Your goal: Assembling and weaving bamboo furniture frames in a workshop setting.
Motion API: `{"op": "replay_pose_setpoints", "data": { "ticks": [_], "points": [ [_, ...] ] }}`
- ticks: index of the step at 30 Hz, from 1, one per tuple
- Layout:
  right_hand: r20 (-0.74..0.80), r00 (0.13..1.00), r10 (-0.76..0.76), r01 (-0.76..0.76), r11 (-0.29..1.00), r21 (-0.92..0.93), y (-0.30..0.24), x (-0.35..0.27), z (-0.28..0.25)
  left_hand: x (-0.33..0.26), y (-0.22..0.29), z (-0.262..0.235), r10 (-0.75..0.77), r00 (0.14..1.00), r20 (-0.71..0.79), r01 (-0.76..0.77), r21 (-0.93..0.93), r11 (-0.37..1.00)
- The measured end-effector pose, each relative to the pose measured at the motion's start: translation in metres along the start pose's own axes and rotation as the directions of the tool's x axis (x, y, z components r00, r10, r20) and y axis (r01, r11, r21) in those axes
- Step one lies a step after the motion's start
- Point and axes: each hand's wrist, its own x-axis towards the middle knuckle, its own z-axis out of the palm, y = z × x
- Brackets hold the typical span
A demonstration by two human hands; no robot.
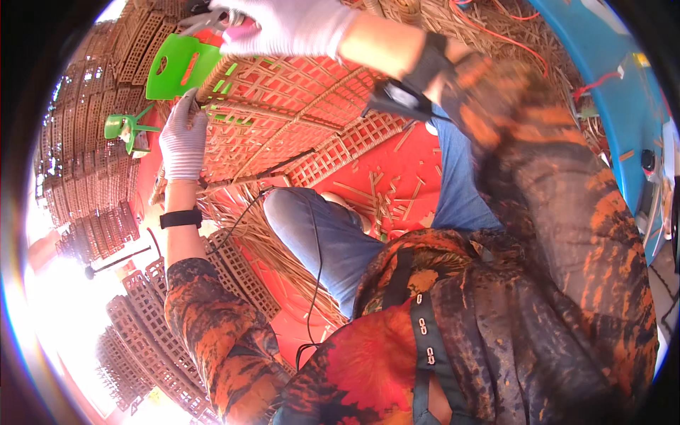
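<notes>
An open-weave wicker basket stands tilted in front of me, over a red sheet. My left hand, in a pale striped glove, is closed on the basket's left rim. Beyond the far rim, my gloved right hand is wrapped round a grey metal tool that looks like pruning shears. Its fingers partly hide the handles, and I cannot tell whether the blades touch the wicker.
Behind the basket is a green plastic chair. Stacked woven baskets line the left side. Cut strips litter the red sheet. Long straw-like strands lie beside my knee, and a blue surface edges the right.
</notes>
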Motion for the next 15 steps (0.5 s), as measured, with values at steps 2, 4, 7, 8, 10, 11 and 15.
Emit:
{"op": "replay_pose_setpoints", "data": {
  "ticks": [2, 4, 7, 8, 10, 11, 15],
  "points": [
    [-0.055, 0.982, -0.179, 0.184, 0.976, 0.113, -0.036, -0.013, 0.002, -0.007, -0.018, -0.013, -0.055, 0.998, 0.040, 0.054, 0.022, 0.998],
    [0.161, 0.980, -0.118, 0.131, 0.989, -0.074, -0.054, -0.036, 0.002, 0.002, -0.006, -0.012, -0.093, 0.989, 0.118, 0.094, -0.006, 0.996],
    [0.327, 0.945, -0.024, 0.098, 0.973, -0.211, -0.056, -0.054, 0.029, 0.008, -0.009, -0.008, -0.022, 0.994, 0.109, 0.030, -0.074, 0.997],
    [0.422, 0.906, 0.023, 0.097, 0.960, -0.261, -0.056, -0.054, 0.037, 0.009, -0.011, -0.007, -0.053, 0.989, 0.135, 0.061, -0.054, 0.997],
    [0.395, 0.919, 0.017, 0.086, 0.966, -0.243, -0.055, -0.051, 0.054, 0.013, -0.016, -0.008, -0.033, 0.990, 0.137, 0.041, -0.055, 0.998],
    [0.373, 0.928, 0.007, 0.080, 0.973, -0.217, -0.055, -0.048, 0.061, 0.014, -0.016, -0.008, -0.023, 0.990, 0.141, 0.032, -0.057, 0.998],
    [0.449, 0.883, 0.141, -0.011, 0.960, -0.281, -0.059, -0.037, 0.081, 0.019, -0.018, -0.006, -0.044, 0.985, 0.166, 0.054, -0.059, 0.997]
  ]
}}
